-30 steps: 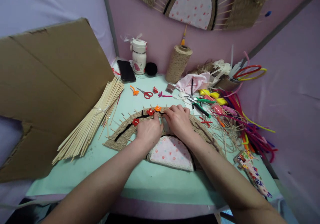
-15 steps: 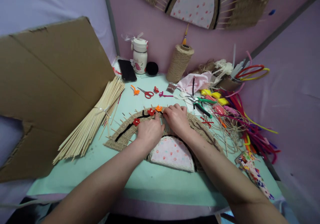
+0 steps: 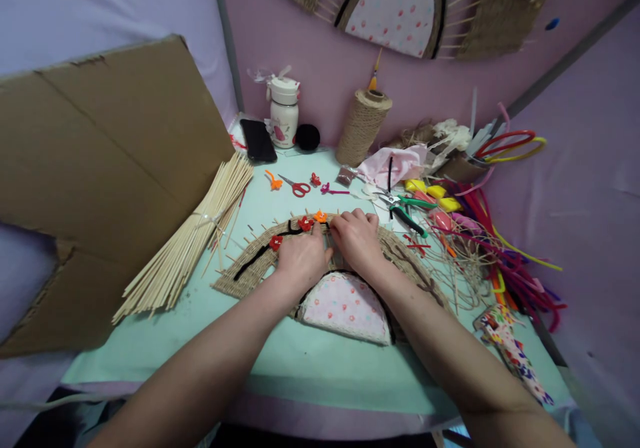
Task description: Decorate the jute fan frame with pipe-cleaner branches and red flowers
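A woven twine arch point(image 3: 250, 265) lies on the table, with thin sticks poking out of its outer edge. A black pipe cleaner point(image 3: 249, 262) runs along it, beside red flowers point(image 3: 275, 242) and an orange flower point(image 3: 321, 217). My left hand point(image 3: 303, 259) grips the arch, its index finger pressed just below the orange flower and its other fingers curled. At the top of the arch, the bent fingers of my right hand point(image 3: 359, 238) pinch the black pipe cleaner's end; the fingertips are partly hidden. Below both hands sits a flower-print half-circle point(image 3: 347, 305).
Bundled sticks point(image 3: 187, 241) and a cardboard sheet point(image 3: 115, 161) stand left. Behind are red scissors point(image 3: 299, 188), a twine spool point(image 3: 363, 128), a bottle point(image 3: 284, 115) and a phone point(image 3: 259, 141). Green-handled pliers point(image 3: 407, 215) and tangled pipe cleaners point(image 3: 520, 275) lie right.
The whole view has shifted slightly to the right. Both hands keep almost the same hold on the arch, with only tiny finger movement.
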